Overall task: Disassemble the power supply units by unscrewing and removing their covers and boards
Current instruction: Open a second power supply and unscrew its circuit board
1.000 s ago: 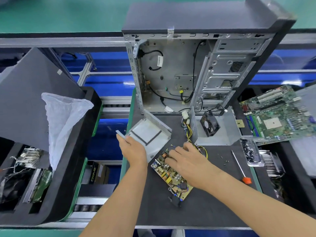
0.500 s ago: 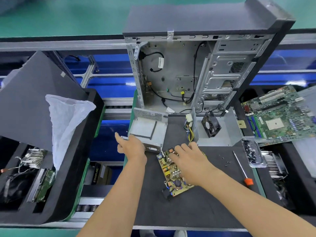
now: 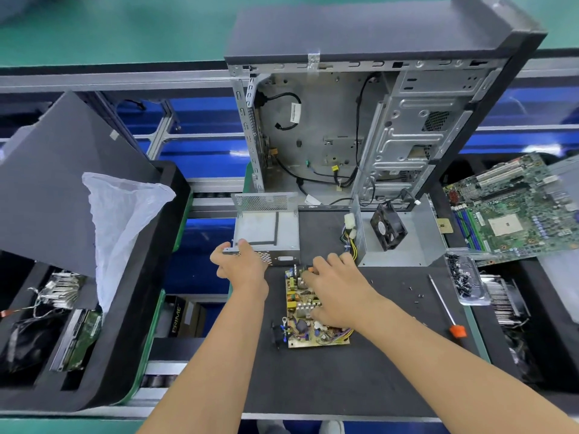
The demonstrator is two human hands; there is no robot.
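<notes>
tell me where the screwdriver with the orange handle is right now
In the head view the screwdriver lies on the dark mat to the right of the right hand, just left of the clear tray of screws.

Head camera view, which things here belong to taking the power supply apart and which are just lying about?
In the job:
left hand gripping the metal cover
right hand on the circuit board
fan housing
screwdriver

Lying about:
computer case
motherboard
plastic bag
tray of small parts
</notes>
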